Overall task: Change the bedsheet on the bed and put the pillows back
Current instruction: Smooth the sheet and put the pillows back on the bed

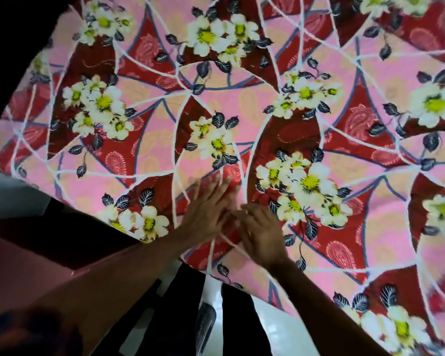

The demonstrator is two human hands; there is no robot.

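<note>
A pink and red bedsheet (242,104) with white flowers and dark leaves lies spread over the bed and fills most of the view. Both hands rest on it near the bed's front edge. My left hand (208,209) lies flat with its fingers straight and spread, blurred by motion. Just to its right, my right hand (262,232) presses on the cloth palm down, fingers slightly bent and pointing left toward the other hand. No pillows are in view.
The sheet's edge hangs over the near side of the bed. Below it shows white floor (275,327) and my dark trouser legs (175,314). A dark frame or wall (16,47) borders the bed at the upper left.
</note>
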